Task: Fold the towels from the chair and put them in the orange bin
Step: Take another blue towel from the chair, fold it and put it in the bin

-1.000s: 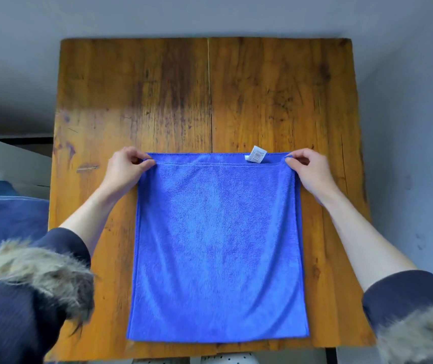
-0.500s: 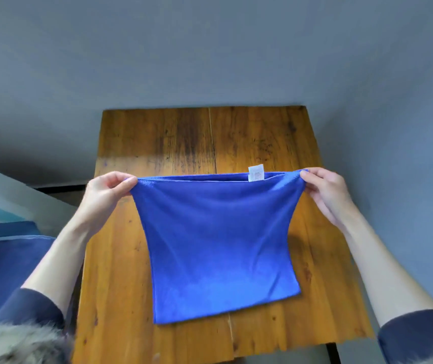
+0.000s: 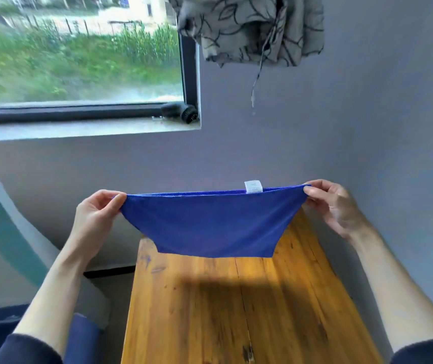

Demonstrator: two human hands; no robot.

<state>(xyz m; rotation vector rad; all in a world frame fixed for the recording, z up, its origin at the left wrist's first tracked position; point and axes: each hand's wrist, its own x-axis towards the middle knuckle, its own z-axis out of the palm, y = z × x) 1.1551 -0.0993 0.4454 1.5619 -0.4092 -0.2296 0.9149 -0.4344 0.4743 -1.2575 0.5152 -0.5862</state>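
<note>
Two hands, one towel held in the air

Blue towel (image 3: 211, 222) hangs doubled above the far end of the wooden table (image 3: 236, 311), clear of the tabletop; white label (image 3: 253, 186) stands up at its top edge. Left hand (image 3: 93, 219) pinches the left top corner between thumb and curled fingers. Right hand (image 3: 333, 203) pinches the right top corner the same way. Top edge pulled taut between them. Window (image 3: 78, 61) and patterned curtain (image 3: 249, 27) behind.

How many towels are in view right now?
1. The blue towel hangs above the wooden table, pinched at its top corners by the left hand and right hand. Others may be out of frame.
</note>
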